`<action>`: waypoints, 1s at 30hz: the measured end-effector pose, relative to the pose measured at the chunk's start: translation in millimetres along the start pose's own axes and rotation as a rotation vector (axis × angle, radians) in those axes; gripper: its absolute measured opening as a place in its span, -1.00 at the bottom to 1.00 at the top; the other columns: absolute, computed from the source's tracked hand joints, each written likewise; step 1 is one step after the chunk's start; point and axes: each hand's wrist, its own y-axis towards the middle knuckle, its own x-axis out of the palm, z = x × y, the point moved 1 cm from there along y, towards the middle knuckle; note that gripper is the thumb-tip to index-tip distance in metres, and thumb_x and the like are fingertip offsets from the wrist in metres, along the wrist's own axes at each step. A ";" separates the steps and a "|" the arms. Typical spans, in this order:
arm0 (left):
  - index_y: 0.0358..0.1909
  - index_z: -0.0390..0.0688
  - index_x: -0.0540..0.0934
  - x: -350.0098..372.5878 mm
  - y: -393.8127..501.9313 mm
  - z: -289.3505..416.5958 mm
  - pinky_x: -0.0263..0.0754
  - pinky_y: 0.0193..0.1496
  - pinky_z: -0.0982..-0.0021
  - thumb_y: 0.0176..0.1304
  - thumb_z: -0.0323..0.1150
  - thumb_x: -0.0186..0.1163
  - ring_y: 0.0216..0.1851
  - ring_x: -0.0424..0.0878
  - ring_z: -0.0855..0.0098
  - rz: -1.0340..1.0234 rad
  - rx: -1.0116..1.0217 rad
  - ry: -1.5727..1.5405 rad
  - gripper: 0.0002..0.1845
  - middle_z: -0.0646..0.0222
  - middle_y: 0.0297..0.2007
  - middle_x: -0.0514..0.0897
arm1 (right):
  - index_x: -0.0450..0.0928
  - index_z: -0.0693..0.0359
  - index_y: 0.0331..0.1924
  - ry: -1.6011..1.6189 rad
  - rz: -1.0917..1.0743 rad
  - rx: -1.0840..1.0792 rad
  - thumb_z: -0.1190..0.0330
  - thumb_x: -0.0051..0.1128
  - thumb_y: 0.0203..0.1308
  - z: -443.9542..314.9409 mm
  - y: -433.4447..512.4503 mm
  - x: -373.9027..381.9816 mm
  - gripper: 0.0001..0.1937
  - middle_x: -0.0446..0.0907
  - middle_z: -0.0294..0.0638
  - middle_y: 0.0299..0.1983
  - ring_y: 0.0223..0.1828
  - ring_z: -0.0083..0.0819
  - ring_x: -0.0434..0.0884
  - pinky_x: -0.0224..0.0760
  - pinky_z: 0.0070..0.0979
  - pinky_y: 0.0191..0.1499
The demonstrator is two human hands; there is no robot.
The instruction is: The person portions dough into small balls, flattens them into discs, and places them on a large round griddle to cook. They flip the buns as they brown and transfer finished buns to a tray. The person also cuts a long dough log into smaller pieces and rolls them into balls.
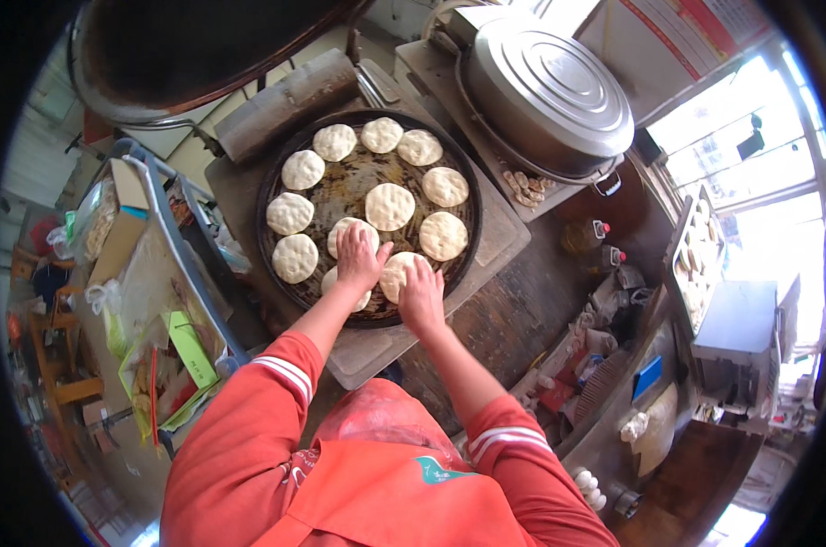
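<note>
Several pale, dimpled dough rounds lie in a ring on a large round dark metal pan point(337, 184), with a dough round point(389, 206) near its middle. My left hand point(359, 258) rests with spread fingers on a dough round point(344, 231) at the lower middle of the pan. Against a dough round point(393, 277) near the pan's lower right edge, my right hand point(421, 294) lies with its fingertips on the top; whether it presses or grips cannot be told. Another dough round point(365, 298) is partly hidden below my left hand.
A raised dark round lid point(201, 48) hangs at the upper left. At the upper right stands a large lidded metal pot point(549, 82). A blue-railed rack point(160, 225) with bags and boxes is at the left. A tray of dough pieces point(696, 260) stands near the window.
</note>
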 end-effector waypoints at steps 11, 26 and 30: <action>0.34 -0.17 0.51 70.7 67.8 46.9 0.19 0.47 -0.05 0.27 0.02 0.26 0.38 0.38 -0.09 0.044 0.030 0.340 -0.31 -0.09 0.41 0.40 | 0.60 0.28 0.01 0.309 0.162 0.382 0.35 0.18 0.31 74.2 -311.8 -69.8 -0.74 0.61 0.00 0.08 0.19 -0.03 0.55 0.41 -0.16 0.24; 0.49 -0.21 0.30 83.8 -644.5 522.0 -0.09 0.65 0.08 0.42 -0.11 0.18 0.60 0.09 0.15 -1.127 2.125 -0.282 -0.30 0.12 0.53 0.25 | 0.71 0.24 -0.08 0.624 0.789 1.386 0.27 0.15 0.33 88.0 -866.9 -12.5 -0.74 0.74 0.04 -0.11 -0.04 -0.05 0.73 0.59 -0.23 0.05; 0.59 -0.18 0.10 110.5 -707.2 558.5 -0.25 0.68 0.12 0.48 0.08 -0.02 0.64 -0.04 0.25 -0.960 2.212 -0.016 -0.19 0.22 0.62 0.06 | 0.66 0.25 -0.09 0.548 1.080 1.595 0.27 0.09 0.31 123.3 -1021.1 -45.7 -0.74 0.71 0.06 -0.11 -0.04 0.05 0.68 0.55 -0.15 0.05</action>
